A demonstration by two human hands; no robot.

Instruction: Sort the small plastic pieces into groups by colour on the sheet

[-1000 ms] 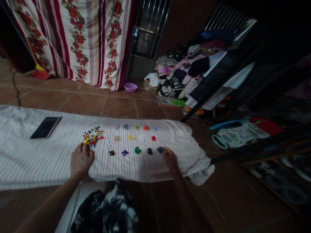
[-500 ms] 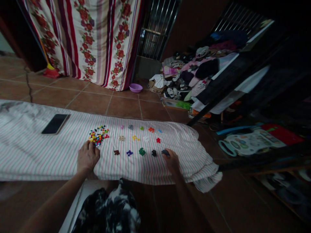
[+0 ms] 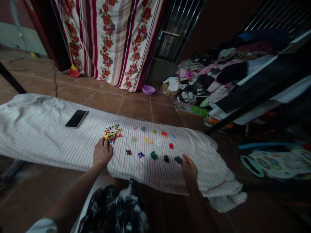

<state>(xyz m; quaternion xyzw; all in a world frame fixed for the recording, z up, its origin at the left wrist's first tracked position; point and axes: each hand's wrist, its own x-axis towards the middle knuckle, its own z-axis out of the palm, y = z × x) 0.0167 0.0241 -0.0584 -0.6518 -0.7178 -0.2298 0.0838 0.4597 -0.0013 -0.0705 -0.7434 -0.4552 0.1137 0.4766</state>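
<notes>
A mixed pile of small, multicoloured bead-like pieces (image 3: 113,133) lies on a striped cloth (image 3: 80,145). My left hand (image 3: 103,152) rests palm down at the pile's near edge, fingers extended and slightly bent, fingertips at the pieces. To the right, similar pieces are grouped by colour, including a black group (image 3: 166,158), a dark green group (image 3: 153,155) and a red group (image 3: 171,146). Beside a dark grey group (image 3: 178,160), my right hand (image 3: 190,167) has curled fingers with the fingertips at its right edge. Anything between those fingers is too small to make out.
A phone (image 3: 77,118) lies on the cloth left of the pile. Beyond are a floral curtain (image 3: 116,42), a purple basin (image 3: 148,90) and a heap of clothes (image 3: 206,72). Dark bars (image 3: 225,120) slant up at the right.
The view has turned left, so everything appears farther right. My right hand has shifted slightly right, uncovering more of the dark grey group. My left hand stays at the mixed pile.
</notes>
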